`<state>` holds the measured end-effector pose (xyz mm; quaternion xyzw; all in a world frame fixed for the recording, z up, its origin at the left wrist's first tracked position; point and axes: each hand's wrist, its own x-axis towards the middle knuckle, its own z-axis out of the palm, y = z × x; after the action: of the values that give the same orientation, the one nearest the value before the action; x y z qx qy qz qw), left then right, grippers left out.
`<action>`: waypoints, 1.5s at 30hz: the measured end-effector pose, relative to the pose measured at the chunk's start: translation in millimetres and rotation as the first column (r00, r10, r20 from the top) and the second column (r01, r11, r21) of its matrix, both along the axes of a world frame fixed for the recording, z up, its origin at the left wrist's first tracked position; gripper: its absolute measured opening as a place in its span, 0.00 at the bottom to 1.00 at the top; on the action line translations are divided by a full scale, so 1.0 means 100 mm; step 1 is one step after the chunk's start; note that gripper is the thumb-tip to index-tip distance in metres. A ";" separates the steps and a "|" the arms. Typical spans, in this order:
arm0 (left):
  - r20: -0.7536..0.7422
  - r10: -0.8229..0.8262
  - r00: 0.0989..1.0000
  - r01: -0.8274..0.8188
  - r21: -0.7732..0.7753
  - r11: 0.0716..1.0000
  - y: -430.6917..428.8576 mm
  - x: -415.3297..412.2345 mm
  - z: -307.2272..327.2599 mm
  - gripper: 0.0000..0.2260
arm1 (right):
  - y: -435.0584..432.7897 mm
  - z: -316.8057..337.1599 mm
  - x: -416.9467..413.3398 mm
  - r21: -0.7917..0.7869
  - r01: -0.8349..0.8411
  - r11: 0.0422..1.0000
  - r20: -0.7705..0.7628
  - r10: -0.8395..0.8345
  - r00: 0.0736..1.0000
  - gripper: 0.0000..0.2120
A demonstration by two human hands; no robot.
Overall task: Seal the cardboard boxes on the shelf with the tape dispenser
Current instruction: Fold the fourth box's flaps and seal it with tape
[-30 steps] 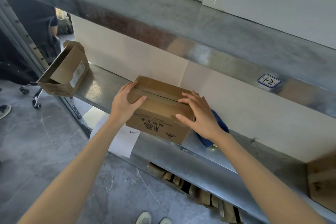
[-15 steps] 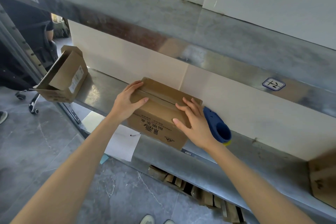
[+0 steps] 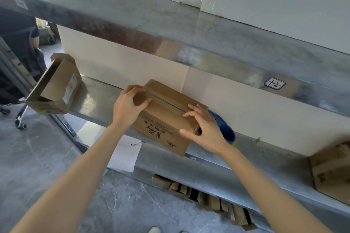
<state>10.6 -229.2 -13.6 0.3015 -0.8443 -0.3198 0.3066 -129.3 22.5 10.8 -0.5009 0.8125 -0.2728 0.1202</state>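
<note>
The box (image 3: 162, 119) sits in the middle of the metal shelf (image 3: 98, 96), turned a little, with its near corner poking out over the front edge. Its top flaps are folded down and meet in a line along the top.

The left hand (image 3: 128, 107) grips the left end of the box. Its fingers bend over that end and its thumb lies flat across the top flap. The right hand (image 3: 206, 130) is at the right end. Its fingers are spread wide and a little bent, with the tips pushing down on the top flap, and the thumb sticks out by the front corner. Both arms reach up and forward, nearly straight.

The blue tape dispenser (image 3: 227, 134) lies on the shelf just behind the right hand, and no hand is touching it.

An open box (image 3: 56, 85) sits tipped at the far left end of the shelf. Another box (image 3: 333, 170) shows at the right edge. A sheet of paper (image 3: 125, 155) with a pen (image 3: 136, 143) on it lies below the shelf
</note>
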 end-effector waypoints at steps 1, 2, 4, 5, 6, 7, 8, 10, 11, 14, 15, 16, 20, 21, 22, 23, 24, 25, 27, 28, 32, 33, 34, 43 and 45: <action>-0.010 0.048 0.999 -0.049 -0.035 0.998 0.05 0.00 -0.01 0.13 | 0.01 0.01 -0.01 -0.005 0.005 1.000 0.019 -0.005 1.000 0.23; -0.019 0.090 0.996 -0.091 -0.072 0.993 0.09 0.00 -0.02 0.11 | 0.02 0.00 -0.02 -0.004 0.006 1.000 0.027 -0.006 1.000 0.22; -0.017 0.155 0.988 -0.156 -0.142 0.978 0.15 0.00 -0.04 0.10 | 0.03 -0.01 -0.04 0.003 -0.004 1.000 0.007 0.004 1.000 0.21; 0.001 0.192 0.981 -0.189 -0.180 0.965 0.18 0.00 -0.05 0.10 | 0.03 0.00 -0.05 0.005 -0.010 1.000 -0.013 0.010 1.000 0.21; 0.023 0.227 0.974 -0.217 -0.218 0.952 0.21 0.00 -0.04 0.11 | 0.03 0.01 -0.06 0.004 -0.012 1.000 -0.033 0.012 0.999 0.21; 0.044 0.254 0.966 -0.235 -0.250 0.939 0.25 0.01 -0.03 0.13 | 0.02 0.02 -0.08 0.002 -0.011 1.000 -0.057 0.011 0.998 0.21; 0.067 0.265 0.962 -0.238 -0.268 0.934 0.29 0.01 -0.01 0.16 | 0.01 0.04 -0.11 0.000 0.001 1.000 -0.081 -0.001 0.997 0.20; 0.121 0.271 0.955 -0.234 -0.256 0.938 0.42 0.03 0.02 0.23 | 0.00 0.06 -0.16 0.003 0.016 1.000 -0.120 -0.015 0.993 0.19; 0.146 0.272 0.951 -0.233 -0.238 0.943 0.49 0.04 0.03 0.25 | -0.01 0.07 -0.19 0.015 0.017 1.000 -0.126 -0.015 0.992 0.19; 0.162 0.269 0.949 -0.241 -0.175 0.955 0.70 0.06 0.03 0.29 | -0.03 0.07 -0.28 0.079 0.011 0.997 -0.065 -0.005 0.998 0.19; 0.150 0.262 0.953 -0.242 -0.140 0.960 0.77 0.06 0.03 0.29 | -0.03 0.06 -0.29 0.078 0.005 0.997 -0.034 -0.003 0.999 0.19; 0.137 0.255 0.957 -0.242 -0.103 0.965 0.85 0.07 0.03 0.29 | -0.03 0.05 -0.31 0.064 -0.001 0.998 0.001 0.001 1.000 0.19; 0.098 0.267 0.959 -0.267 -0.011 0.964 1.17 0.07 0.01 0.30 | 0.01 0.07 -0.31 0.006 -0.020 1.000 0.038 0.020 0.999 0.19; 0.079 0.258 0.963 -0.262 0.031 0.965 1.23 0.07 0.00 0.30 | 0.04 0.07 -0.31 0.003 -0.025 1.000 0.020 0.024 0.999 0.18; 0.053 0.242 0.969 -0.246 0.080 0.966 1.29 0.08 0.00 0.30 | 0.06 0.07 -0.32 0.001 -0.031 1.000 0.005 0.031 1.000 0.18; 0.021 0.221 0.975 -0.222 0.124 0.967 1.34 0.09 0.00 0.30 | 0.09 0.06 -0.33 -0.003 -0.037 0.999 -0.008 0.037 0.999 0.19; -0.006 0.197 0.980 -0.194 0.161 0.968 1.38 0.10 0.00 0.30 | 0.12 0.06 -0.33 -0.008 -0.039 0.999 -0.018 0.039 0.999 0.19; -0.027 0.174 0.984 -0.166 0.189 0.968 1.42 0.11 0.00 0.30 | 0.15 0.06 -0.34 -0.011 -0.040 0.999 -0.025 0.040 0.999 0.19; -0.048 0.139 0.989 -0.124 0.240 0.963 1.47 0.11 0.01 0.29 | 0.20 0.05 -0.35 -0.001 -0.049 0.999 -0.046 0.049 0.998 0.21; -0.052 0.126 0.991 -0.108 0.263 0.959 1.49 0.11 0.02 0.29 | 0.23 0.05 -0.36 0.005 -0.058 0.998 -0.057 0.058 0.997 0.21; -0.030 0.080 0.996 -0.068 0.287 0.956 1.47 0.11 0.06 0.28 | 0.31 0.05 -0.38 -0.019 -0.087 0.996 0.004 0.087 0.996 0.20; -0.017 0.075 0.997 -0.067 0.280 0.958 1.46 0.11 0.06 0.28 | 0.33 0.05 -0.40 -0.023 -0.094 0.995 0.035 0.095 0.995 0.18; -0.004 0.071 0.997 -0.068 0.275 0.959 1.46 0.10 0.07 0.28 | 0.35 0.06 -0.42 -0.035 -0.099 0.994 0.070 0.101 0.992 0.15; 0.162 0.128 0.978 -0.137 0.050 0.989 1.49 0.17 0.07 0.25 | 0.66 -0.38 -0.80 -0.086 0.131 0.988 0.044 -0.127 0.991 0.12; 0.163 0.130 0.978 -0.135 0.019 0.991 1.53 0.18 0.06 0.25 | 0.71 -0.52 -0.84 0.019 0.162 0.987 0.064 -0.163 0.985 0.15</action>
<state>28.2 -76.7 -7.6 0.3865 -0.8395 -0.2858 0.2535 -212.8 93.8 -40.8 -0.4229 0.8483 -0.2922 0.1273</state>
